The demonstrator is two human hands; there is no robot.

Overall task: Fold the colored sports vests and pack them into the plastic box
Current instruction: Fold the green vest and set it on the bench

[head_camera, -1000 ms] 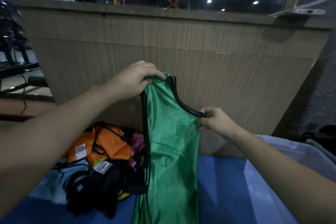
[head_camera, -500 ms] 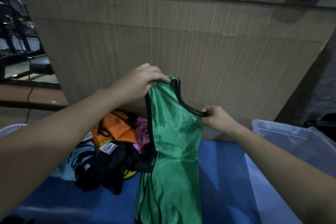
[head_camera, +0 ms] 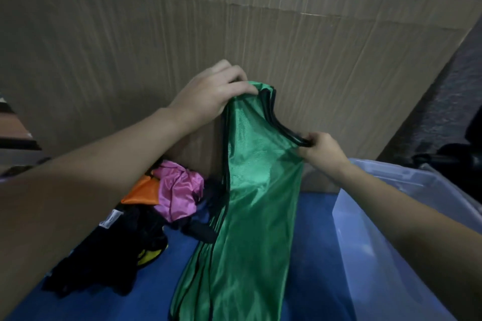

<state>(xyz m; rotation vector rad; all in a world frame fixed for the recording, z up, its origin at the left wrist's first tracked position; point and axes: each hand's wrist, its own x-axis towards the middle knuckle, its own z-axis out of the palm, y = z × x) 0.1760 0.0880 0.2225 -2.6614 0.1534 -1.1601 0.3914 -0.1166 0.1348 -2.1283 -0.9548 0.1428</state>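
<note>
The green vest (head_camera: 260, 190) hangs lengthwise above the blue table (head_camera: 313, 242), already doubled so its black edges align. The left hand (head_camera: 211, 94) grips the shoulder straps at the top; the right hand (head_camera: 322, 150) pinches the armhole trim, keeping the fabric taut for folding. The plastic box (head_camera: 391, 229) stands open at right, within reach. Unfolded vests (head_camera: 167, 195) lie heaped at left.

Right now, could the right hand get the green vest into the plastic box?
Probably yes. The right hand grips the green vest just above the open plastic box, with nothing between them. But the left hand also holds the vest, still unfolded.
</note>
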